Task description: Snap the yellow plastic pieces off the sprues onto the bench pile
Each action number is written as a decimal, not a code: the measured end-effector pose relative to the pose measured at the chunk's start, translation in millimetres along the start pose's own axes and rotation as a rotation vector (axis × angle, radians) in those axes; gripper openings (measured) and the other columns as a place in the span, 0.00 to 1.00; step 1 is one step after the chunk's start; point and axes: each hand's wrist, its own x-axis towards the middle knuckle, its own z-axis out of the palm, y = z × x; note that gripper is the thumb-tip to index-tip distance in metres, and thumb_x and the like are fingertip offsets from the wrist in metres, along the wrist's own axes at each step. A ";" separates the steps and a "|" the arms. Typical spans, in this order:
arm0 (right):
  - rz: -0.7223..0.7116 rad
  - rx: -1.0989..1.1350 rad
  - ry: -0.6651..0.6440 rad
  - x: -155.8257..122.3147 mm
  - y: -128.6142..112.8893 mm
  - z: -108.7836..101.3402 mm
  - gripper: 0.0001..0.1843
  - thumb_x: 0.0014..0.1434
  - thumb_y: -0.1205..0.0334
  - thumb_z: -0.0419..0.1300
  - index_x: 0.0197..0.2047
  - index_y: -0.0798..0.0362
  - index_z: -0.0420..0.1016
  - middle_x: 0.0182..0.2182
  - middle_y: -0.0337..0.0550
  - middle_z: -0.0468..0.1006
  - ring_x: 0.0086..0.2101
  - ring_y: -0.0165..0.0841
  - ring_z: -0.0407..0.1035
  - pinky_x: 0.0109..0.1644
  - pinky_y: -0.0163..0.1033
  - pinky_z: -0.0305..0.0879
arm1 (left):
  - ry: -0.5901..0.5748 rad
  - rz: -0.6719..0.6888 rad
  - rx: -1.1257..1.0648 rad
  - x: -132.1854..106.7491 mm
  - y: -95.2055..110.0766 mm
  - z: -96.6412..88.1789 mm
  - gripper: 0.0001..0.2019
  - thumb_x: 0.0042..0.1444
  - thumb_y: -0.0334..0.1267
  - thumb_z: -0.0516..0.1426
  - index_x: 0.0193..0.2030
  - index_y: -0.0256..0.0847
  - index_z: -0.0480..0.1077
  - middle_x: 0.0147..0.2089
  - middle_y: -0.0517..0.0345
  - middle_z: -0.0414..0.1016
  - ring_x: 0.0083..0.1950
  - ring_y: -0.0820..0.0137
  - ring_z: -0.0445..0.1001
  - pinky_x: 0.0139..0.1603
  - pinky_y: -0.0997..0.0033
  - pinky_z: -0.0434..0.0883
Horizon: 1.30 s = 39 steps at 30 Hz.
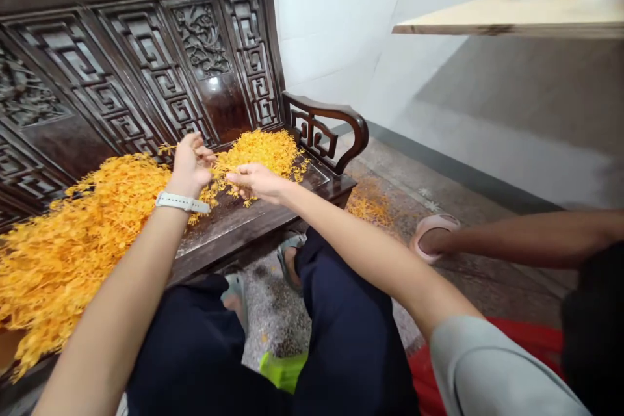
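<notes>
On the dark carved wooden bench (pixel 219 224) lie two piles of orange sprigs that look like artificial foliage. The large pile (pixel 92 227) spreads along the left, and a smaller pile (pixel 266 149) sits near the armrest. My left hand (pixel 189 166), with a pale wristband, is between the piles with its fingers curled around an orange sprig; a bit of orange (pixel 167 149) pokes out behind it. Just to its right, my right hand (pixel 258 182) pinches orange sprig pieces between thumb and fingers. Where the fingers meet the sprigs, detail is small and partly hidden.
The bench's curved armrest (pixel 358 133) stands to the right. Orange bits (pixel 368 203) are scattered on the floor beyond it. Another person's leg and pink shoe (pixel 436 234) are at right. A wooden board (pixel 487 13) juts in above. A green object (pixel 283 372) sits between my legs.
</notes>
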 end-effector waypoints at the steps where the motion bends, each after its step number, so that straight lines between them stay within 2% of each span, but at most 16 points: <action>1: 0.031 -0.012 -0.026 3.5 1.7 -0.1 0.18 0.73 0.67 0.64 0.29 0.56 0.70 0.22 0.34 0.71 0.21 0.22 0.61 0.25 0.26 0.59 | -0.042 -0.038 -0.012 11.5 5.2 -1.4 0.18 0.62 0.44 0.65 0.29 0.45 0.61 0.15 0.74 0.46 0.14 0.79 0.50 0.18 0.74 0.54; 3: 0.064 0.016 -0.058 9.4 6.7 2.6 0.17 0.73 0.65 0.65 0.30 0.56 0.71 0.21 0.33 0.69 0.20 0.23 0.58 0.24 0.27 0.56 | -0.099 -0.062 -0.027 33.9 10.2 -4.4 0.19 0.68 0.52 0.61 0.31 0.45 0.63 0.16 0.75 0.40 0.14 0.78 0.43 0.16 0.72 0.48; 4: 0.079 0.063 -0.062 11.0 9.6 4.9 0.17 0.74 0.64 0.64 0.31 0.55 0.71 0.20 0.33 0.68 0.20 0.23 0.57 0.24 0.27 0.56 | -0.059 -0.078 -0.051 43.7 8.7 -4.9 0.20 0.71 0.53 0.58 0.32 0.46 0.62 0.16 0.75 0.38 0.14 0.78 0.39 0.15 0.72 0.45; 9: 0.218 0.398 0.015 -1.7 23.7 13.5 0.22 0.81 0.61 0.50 0.31 0.52 0.61 0.18 0.26 0.53 0.18 0.23 0.45 0.24 0.28 0.48 | 0.059 -0.295 -0.185 63.5 -30.2 7.5 0.22 0.81 0.46 0.42 0.31 0.45 0.55 0.17 0.74 0.38 0.12 0.79 0.38 0.14 0.77 0.40; 12: 0.228 0.481 0.034 -15.7 34.9 10.0 0.22 0.81 0.61 0.49 0.31 0.52 0.61 0.20 0.26 0.52 0.20 0.24 0.43 0.26 0.30 0.48 | -0.024 -0.402 -0.251 59.1 -48.0 18.6 0.22 0.81 0.44 0.41 0.32 0.43 0.58 0.16 0.74 0.39 0.11 0.79 0.41 0.13 0.78 0.42; 14: 0.163 0.484 0.073 -20.1 43.8 3.4 0.19 0.79 0.60 0.53 0.32 0.52 0.62 0.21 0.27 0.54 0.21 0.25 0.46 0.28 0.31 0.50 | -0.138 -0.438 -0.295 55.4 -47.4 23.1 0.23 0.81 0.48 0.43 0.33 0.42 0.62 0.16 0.72 0.48 0.11 0.78 0.49 0.13 0.79 0.49; 16: 0.082 0.428 0.139 -18.5 53.3 -4.9 0.17 0.76 0.57 0.57 0.34 0.51 0.63 0.22 0.28 0.56 0.22 0.25 0.48 0.29 0.32 0.50 | -0.225 -0.440 -0.366 52.1 -38.9 24.7 0.23 0.80 0.52 0.45 0.35 0.42 0.65 0.18 0.65 0.61 0.13 0.77 0.59 0.14 0.79 0.56; 18: 0.010 0.294 0.189 -12.8 62.8 -12.9 0.17 0.72 0.54 0.61 0.34 0.50 0.62 0.22 0.28 0.56 0.22 0.25 0.48 0.29 0.32 0.50 | -0.232 -0.470 -0.454 49.0 -28.2 23.9 0.23 0.80 0.50 0.44 0.34 0.43 0.64 0.20 0.63 0.64 0.14 0.76 0.60 0.15 0.79 0.56; 23: -0.142 -0.146 0.193 -12.1 76.5 -15.1 0.22 0.73 0.48 0.59 0.30 0.49 0.58 0.22 0.28 0.56 0.23 0.26 0.50 0.29 0.35 0.49 | -0.052 -0.498 -0.535 48.3 -17.5 12.5 0.23 0.79 0.45 0.45 0.28 0.45 0.49 0.15 0.71 0.42 0.11 0.77 0.40 0.12 0.75 0.39; 28: -0.062 -0.284 -0.145 -63.2 73.4 12.5 0.25 0.73 0.43 0.62 0.32 0.53 0.68 0.27 0.34 0.66 0.29 0.27 0.58 0.36 0.35 0.57 | 0.136 -0.238 -0.665 63.8 -18.5 -17.8 0.24 0.80 0.44 0.41 0.28 0.44 0.42 0.15 0.72 0.38 0.10 0.80 0.39 0.12 0.80 0.40; 32: -0.098 -0.207 -0.227 -95.1 63.3 19.6 0.18 0.73 0.51 0.65 0.36 0.55 0.75 0.30 0.37 0.72 0.31 0.26 0.63 0.38 0.33 0.61 | 0.109 -0.300 -0.655 67.5 -25.3 -41.4 0.24 0.80 0.42 0.43 0.27 0.45 0.45 0.15 0.73 0.39 0.10 0.80 0.40 0.12 0.78 0.39; 34: -0.129 -0.183 -0.455 -94.9 55.4 11.2 0.11 0.71 0.57 0.68 0.40 0.56 0.79 0.33 0.41 0.77 0.32 0.26 0.68 0.38 0.33 0.65 | 0.068 -0.336 -0.663 65.0 -28.4 -48.7 0.24 0.80 0.45 0.43 0.28 0.45 0.45 0.15 0.72 0.40 0.11 0.79 0.41 0.12 0.77 0.41; 36: -0.199 -0.126 -0.822 -84.4 49.5 -2.2 0.06 0.68 0.62 0.71 0.42 0.56 0.82 0.33 0.45 0.80 0.32 0.29 0.74 0.40 0.36 0.70 | 0.002 -0.338 -0.689 60.7 -28.3 -52.9 0.25 0.80 0.48 0.42 0.28 0.46 0.45 0.15 0.72 0.41 0.11 0.79 0.42 0.12 0.76 0.42; 37: -0.270 -0.043 -0.938 -76.0 48.3 -9.3 0.06 0.67 0.62 0.71 0.41 0.55 0.82 0.31 0.45 0.81 0.31 0.31 0.76 0.40 0.37 0.73 | -0.039 -0.331 -0.703 58.0 -26.9 -53.8 0.25 0.80 0.49 0.42 0.28 0.46 0.45 0.16 0.72 0.42 0.11 0.79 0.43 0.12 0.76 0.43; 38: -0.343 0.086 -0.940 -65.9 48.5 -15.9 0.07 0.68 0.60 0.71 0.40 0.54 0.82 0.28 0.43 0.80 0.29 0.31 0.75 0.39 0.37 0.74 | -0.079 -0.322 -0.710 54.9 -24.8 -54.0 0.25 0.81 0.49 0.42 0.28 0.46 0.46 0.16 0.71 0.42 0.11 0.79 0.44 0.12 0.75 0.44; 39: -0.392 0.252 -0.809 -54.3 50.2 -21.8 0.09 0.70 0.57 0.69 0.39 0.53 0.81 0.25 0.40 0.78 0.26 0.29 0.74 0.36 0.35 0.74 | -0.116 -0.314 -0.711 51.5 -22.2 -53.5 0.25 0.81 0.49 0.42 0.28 0.46 0.46 0.16 0.71 0.43 0.12 0.78 0.44 0.12 0.75 0.44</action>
